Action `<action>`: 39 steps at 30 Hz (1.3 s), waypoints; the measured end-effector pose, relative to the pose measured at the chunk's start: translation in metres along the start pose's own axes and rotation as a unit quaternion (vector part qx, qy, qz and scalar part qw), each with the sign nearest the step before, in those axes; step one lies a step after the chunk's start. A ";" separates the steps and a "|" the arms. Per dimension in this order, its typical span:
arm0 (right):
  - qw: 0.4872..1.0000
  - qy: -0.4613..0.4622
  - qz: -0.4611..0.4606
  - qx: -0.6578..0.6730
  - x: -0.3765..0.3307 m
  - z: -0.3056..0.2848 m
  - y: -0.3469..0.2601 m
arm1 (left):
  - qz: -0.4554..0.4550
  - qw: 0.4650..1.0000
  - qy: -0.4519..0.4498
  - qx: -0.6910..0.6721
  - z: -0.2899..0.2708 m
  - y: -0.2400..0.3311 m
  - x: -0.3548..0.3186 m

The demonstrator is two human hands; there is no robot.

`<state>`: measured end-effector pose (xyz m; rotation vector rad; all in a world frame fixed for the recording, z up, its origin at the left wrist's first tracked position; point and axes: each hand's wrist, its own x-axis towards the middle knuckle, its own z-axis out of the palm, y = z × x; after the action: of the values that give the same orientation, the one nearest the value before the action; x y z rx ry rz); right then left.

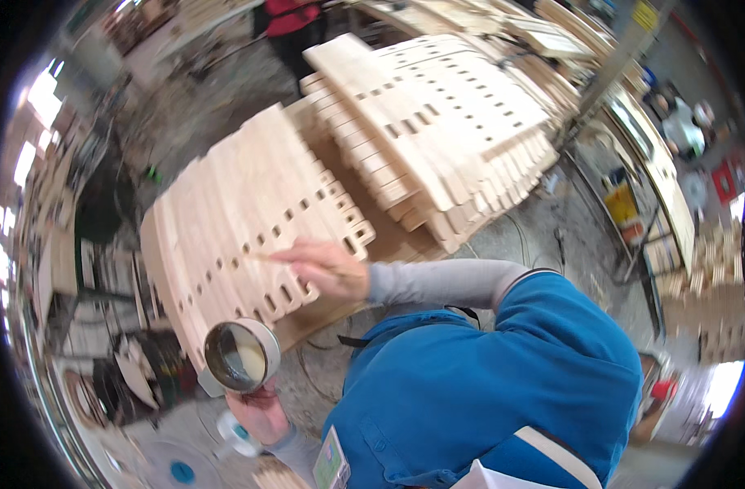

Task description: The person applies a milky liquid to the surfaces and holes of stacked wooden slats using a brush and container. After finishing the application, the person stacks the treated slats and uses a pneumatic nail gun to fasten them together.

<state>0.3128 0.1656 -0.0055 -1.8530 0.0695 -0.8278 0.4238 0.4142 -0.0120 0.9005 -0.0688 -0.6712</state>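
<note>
Fingers of the right hand (331, 269) bunched above the slotted boards' (226, 196) near edge, any hold too blurred to tell, left hand (262, 414) gripping a cup (222, 352) of pale liquid (252, 355) by their near-left corner.

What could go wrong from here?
Spill: the left hand holds a cup with pale liquid at the near corner of the slotted boards; a jolt might slop some onto them.

Smear: the right hand is bare and close to the slots, so any residue might mark the wood.

Slip: the neighbouring stack has uneven, jutting edges; a bump could shift boards.
</note>
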 end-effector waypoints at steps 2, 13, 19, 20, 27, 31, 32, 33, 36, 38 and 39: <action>0.992 0.051 0.078 0.087 -0.001 0.015 -0.009 | -0.030 0.991 -0.128 -0.023 0.008 -0.003 0.007; 0.994 -0.056 -0.034 0.085 -0.042 0.005 -0.015 | -0.104 0.967 -0.229 -0.052 0.050 -0.031 0.003; 0.999 0.007 0.049 0.014 -0.061 -0.053 -0.014 | 0.003 0.990 -0.138 -0.024 0.029 -0.008 0.006; 0.998 0.025 0.054 0.005 -0.064 -0.061 -0.012 | 0.017 0.994 -0.110 -0.017 0.027 -0.004 0.006; 0.995 0.043 0.041 -0.075 -0.080 -0.092 -0.002 | 0.071 0.996 -0.060 -0.011 0.012 0.010 0.013; 0.971 0.105 -0.009 -0.213 -0.065 -0.116 -0.001 | 0.076 0.993 -0.086 -0.010 0.039 0.005 0.023; 0.961 0.125 -0.015 -0.245 -0.058 -0.126 -0.005 | 0.078 0.992 -0.099 -0.007 0.050 0.001 0.024; 0.958 0.110 -0.001 -0.265 -0.051 -0.137 -0.005 | 0.075 0.992 -0.105 -0.008 0.058 -0.002 0.025; 0.943 0.084 -0.020 -0.320 -0.032 -0.167 -0.001 | 0.065 0.990 -0.121 -0.023 0.080 -0.012 0.032; 0.962 0.058 -0.038 -0.263 -0.021 -0.174 -0.008 | 0.066 0.989 -0.123 -0.047 0.090 -0.019 0.033; 0.972 0.036 -0.047 -0.228 -0.018 -0.173 -0.010 | 0.065 0.990 -0.115 -0.044 0.093 -0.024 0.033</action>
<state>0.1975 0.0392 0.0288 -2.2685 0.2366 -1.0065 0.4069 0.3196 0.0221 0.7247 -0.2991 -0.6488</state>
